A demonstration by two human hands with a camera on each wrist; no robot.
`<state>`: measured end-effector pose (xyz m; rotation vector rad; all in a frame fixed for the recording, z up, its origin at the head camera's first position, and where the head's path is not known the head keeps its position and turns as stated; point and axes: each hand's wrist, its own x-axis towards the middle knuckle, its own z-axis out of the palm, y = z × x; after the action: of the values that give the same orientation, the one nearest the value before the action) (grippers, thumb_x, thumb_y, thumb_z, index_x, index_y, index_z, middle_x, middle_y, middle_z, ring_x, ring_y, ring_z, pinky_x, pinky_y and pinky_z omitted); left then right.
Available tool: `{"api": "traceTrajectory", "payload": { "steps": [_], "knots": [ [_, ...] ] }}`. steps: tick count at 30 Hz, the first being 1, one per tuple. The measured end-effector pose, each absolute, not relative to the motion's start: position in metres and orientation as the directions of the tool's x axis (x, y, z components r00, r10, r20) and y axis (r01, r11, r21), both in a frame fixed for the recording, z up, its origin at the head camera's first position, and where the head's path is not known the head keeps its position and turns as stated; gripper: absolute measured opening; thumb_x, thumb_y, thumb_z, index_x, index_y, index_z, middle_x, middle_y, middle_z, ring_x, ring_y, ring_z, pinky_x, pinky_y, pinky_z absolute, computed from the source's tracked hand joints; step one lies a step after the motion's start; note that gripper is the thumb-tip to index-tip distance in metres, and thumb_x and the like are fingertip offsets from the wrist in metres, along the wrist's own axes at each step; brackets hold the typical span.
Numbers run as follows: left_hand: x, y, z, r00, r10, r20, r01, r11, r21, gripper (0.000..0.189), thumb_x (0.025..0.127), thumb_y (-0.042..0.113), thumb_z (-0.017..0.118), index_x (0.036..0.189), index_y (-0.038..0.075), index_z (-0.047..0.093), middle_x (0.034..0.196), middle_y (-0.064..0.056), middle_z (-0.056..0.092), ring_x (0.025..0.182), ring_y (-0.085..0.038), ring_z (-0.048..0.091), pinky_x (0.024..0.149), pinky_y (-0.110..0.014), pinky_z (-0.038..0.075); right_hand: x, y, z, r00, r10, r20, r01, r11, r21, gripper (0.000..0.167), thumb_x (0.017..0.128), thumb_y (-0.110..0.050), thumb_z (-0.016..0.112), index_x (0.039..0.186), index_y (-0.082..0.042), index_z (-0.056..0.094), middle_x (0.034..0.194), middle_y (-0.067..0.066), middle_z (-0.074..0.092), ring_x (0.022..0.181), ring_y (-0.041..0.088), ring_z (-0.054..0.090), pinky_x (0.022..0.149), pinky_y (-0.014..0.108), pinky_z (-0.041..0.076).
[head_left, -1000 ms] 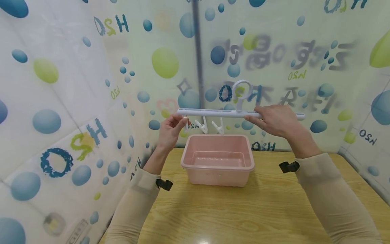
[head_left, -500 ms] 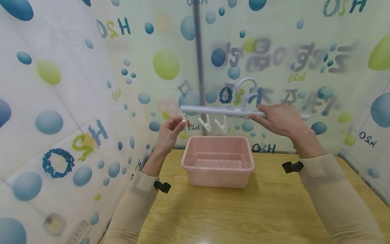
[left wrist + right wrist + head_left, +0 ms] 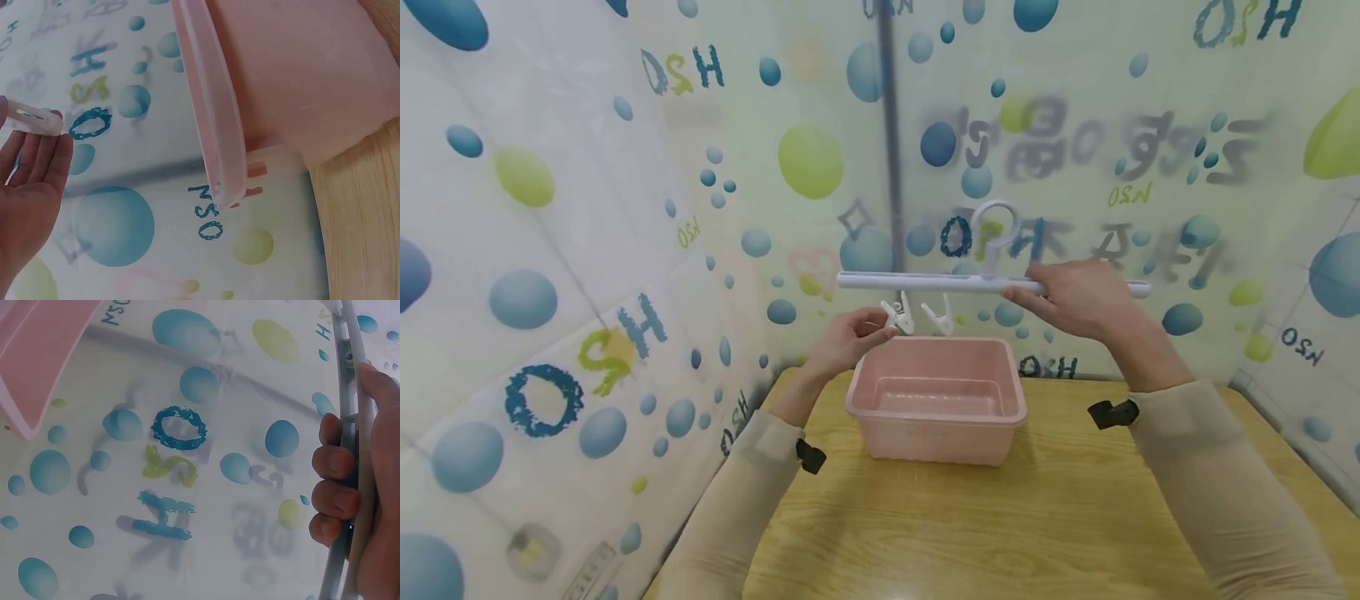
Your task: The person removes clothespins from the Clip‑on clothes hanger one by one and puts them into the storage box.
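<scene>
My right hand point(image 3: 1078, 298) grips the pale bar of a clip hanger point(image 3: 910, 282), its thumb in front; in the right wrist view, the fingers curl round the hanger bar point(image 3: 365, 444). A ring-shaped hook point(image 3: 997, 223) rises from the bar's middle. Two white clips hang beneath the bar. My left hand point(image 3: 853, 340) pinches the left clip point(image 3: 901, 317) between thumb and fingertips. The left wrist view has this white clip point(image 3: 37, 119) at the fingertips, with the thumb mostly cut off. The other clip point(image 3: 940, 317) hangs untouched to its right.
A pink plastic basin point(image 3: 936, 433) stands below the hanger, at the back of the wooden table point(image 3: 970, 533). Patterned sheeting point(image 3: 805, 158) with coloured bubbles and lettering walls the table in behind and at the left and right.
My left hand has moved right from the clip under the bar's left end, which no longer shows, to the clip beside it. The hanger swayed slightly and now sits nearly level.
</scene>
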<state>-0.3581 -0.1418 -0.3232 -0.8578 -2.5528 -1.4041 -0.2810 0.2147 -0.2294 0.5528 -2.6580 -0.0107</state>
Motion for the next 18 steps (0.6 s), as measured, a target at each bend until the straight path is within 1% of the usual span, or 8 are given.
{"api": "traceTrajectory", "payload": {
  "steps": [3,5,7,10,15,18],
  "knots": [
    [-0.365,-0.135,-0.328,-0.837,0.453,0.309,0.527,0.513,0.677,0.028,0.095,0.041,0.067,0.113,0.019,0.067,0.113,-0.005,0.073,0.105,-0.021,0.071,0.087,-0.042,0.058,-0.282,0.215,-0.232,-0.829,-0.385,0.405,-0.385,0.919,0.085,0.049,0.100,-0.062,0.042,0.088,-0.016,0.053,0.060,0.003,0.046,0.049,0.017,0.046,0.048,0.033,0.031],
    [-0.369,-0.130,-0.330,-0.834,0.470,0.289,0.531,0.545,0.649,0.023,0.096,0.041,0.066,0.105,0.020,0.068,0.111,-0.003,0.074,0.105,-0.020,0.071,0.088,-0.042,0.057,-0.282,0.216,-0.233,-0.829,-0.383,0.408,-0.382,0.920,0.088,0.048,0.101,-0.060,0.043,0.088,-0.016,0.054,0.060,0.003,0.047,0.049,0.017,0.046,0.048,0.033,0.031],
    [-0.372,-0.127,-0.333,-0.838,0.472,0.276,0.529,0.572,0.627,0.022,0.096,0.042,0.066,0.102,0.021,0.069,0.109,-0.001,0.074,0.105,-0.019,0.071,0.088,-0.041,0.057,-0.283,0.217,-0.234,-0.828,-0.383,0.409,-0.381,0.920,0.090,0.047,0.101,-0.060,0.044,0.089,-0.015,0.054,0.060,0.002,0.047,0.049,0.017,0.046,0.048,0.033,0.032],
    [-0.377,-0.123,-0.338,-0.836,0.483,0.260,0.527,0.575,0.626,0.021,0.095,0.040,0.067,0.101,0.020,0.070,0.110,-0.003,0.074,0.106,-0.021,0.071,0.089,-0.042,0.057,-0.283,0.218,-0.234,-0.831,-0.383,0.404,-0.380,0.920,0.090,0.049,0.101,-0.061,0.043,0.092,-0.015,0.055,0.062,0.003,0.048,0.050,0.017,0.047,0.048,0.033,0.033],
    [-0.384,-0.118,-0.346,-0.818,0.518,0.250,0.540,0.543,0.643,0.022,0.094,0.037,0.069,0.104,0.017,0.071,0.112,-0.005,0.073,0.109,-0.023,0.071,0.092,-0.041,0.056,-0.283,0.219,-0.234,-0.839,-0.378,0.390,-0.378,0.922,0.080,0.056,0.099,-0.066,0.039,0.102,-0.013,0.058,0.067,0.002,0.053,0.054,0.016,0.051,0.050,0.035,0.037],
    [-0.387,-0.115,-0.350,-0.802,0.545,0.244,0.547,0.508,0.665,0.023,0.096,0.030,0.069,0.109,0.012,0.070,0.117,-0.008,0.071,0.112,-0.026,0.069,0.094,-0.040,0.056,-0.283,0.220,-0.234,-0.842,-0.373,0.391,-0.373,0.925,0.079,0.055,0.100,-0.066,0.039,0.101,-0.014,0.058,0.067,0.002,0.053,0.053,0.017,0.051,0.049,0.035,0.037]
  ]
}}
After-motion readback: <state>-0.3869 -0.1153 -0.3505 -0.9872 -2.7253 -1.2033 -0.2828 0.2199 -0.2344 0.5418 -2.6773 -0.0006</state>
